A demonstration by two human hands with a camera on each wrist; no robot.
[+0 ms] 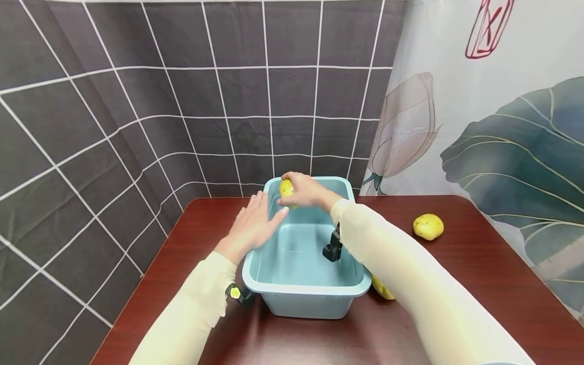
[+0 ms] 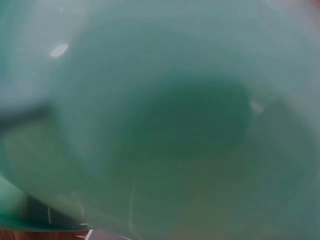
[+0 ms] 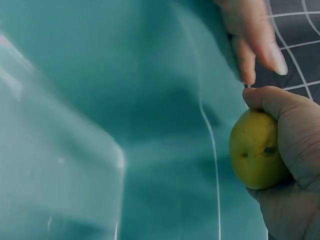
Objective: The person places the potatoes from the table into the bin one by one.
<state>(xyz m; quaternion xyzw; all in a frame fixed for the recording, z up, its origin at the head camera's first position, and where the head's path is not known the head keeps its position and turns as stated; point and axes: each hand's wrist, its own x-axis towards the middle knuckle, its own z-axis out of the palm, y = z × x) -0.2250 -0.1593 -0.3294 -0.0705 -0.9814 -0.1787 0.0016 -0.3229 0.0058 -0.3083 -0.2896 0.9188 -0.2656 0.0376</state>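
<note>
A light blue plastic basin (image 1: pixel 305 290) stands on the table. My right hand (image 1: pixel 310 191) grips a yellow potato (image 1: pixel 286 188) over the basin's far left part. In the right wrist view, thumb and fingers wrap the potato (image 3: pixel 255 150), whose dark eyes show. My left hand (image 1: pixel 255 220) lies along the basin's left rim, fingers straight, holding nothing; its fingertips are near the potato. Blurred blue-green basin wall (image 2: pixel 190 125) fills the left wrist view.
One yellow potato (image 1: pixel 428 226) lies on the red-brown table (image 1: pixel 483 284) at the right. Another yellow potato (image 1: pixel 382 288) sits beside the basin's near right corner, partly hidden by the right sleeve. A dark checked curtain (image 1: pixel 292 91) hangs behind the table.
</note>
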